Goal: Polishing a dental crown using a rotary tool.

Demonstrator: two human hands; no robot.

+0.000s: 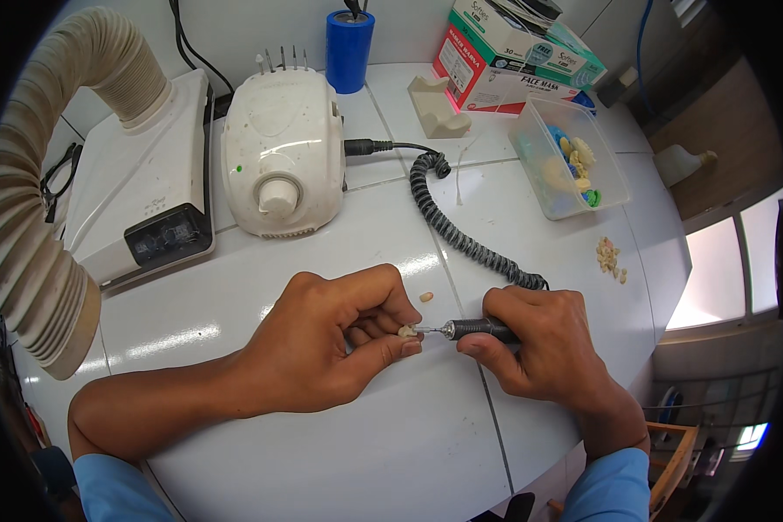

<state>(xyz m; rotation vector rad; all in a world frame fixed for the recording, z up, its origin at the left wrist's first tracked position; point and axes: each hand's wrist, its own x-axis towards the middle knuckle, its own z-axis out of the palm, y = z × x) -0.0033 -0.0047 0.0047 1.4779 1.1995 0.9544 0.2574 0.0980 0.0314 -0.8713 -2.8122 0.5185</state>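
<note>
My left hand (pixel 331 335) pinches a small cream-coloured tooth-like piece (pixel 406 331) between thumb and fingers, above the middle of the white tiled table. My right hand (pixel 539 339) is closed round a black rotary handpiece (pixel 474 328), held nearly level. Its thin metal bur (pixel 428 329) points left and meets the piece, or comes very close to it. A coiled black cord (pixel 461 239) runs from near my right hand back to the white control unit (pixel 283 157), which has a round knob and a lit green light. Another small tan piece (pixel 426 297) lies on the table just beyond my fingertips.
At left stands a white dust extractor (pixel 139 183) with a ribbed hose (pixel 39 200). Behind are a blue cylinder (pixel 349 52), a beige stand (pixel 437 109) and mask boxes (pixel 518 65). A clear plastic tub (pixel 541 178) holds coloured bits; several tooth-like pieces (pixel 607 254) lie nearby.
</note>
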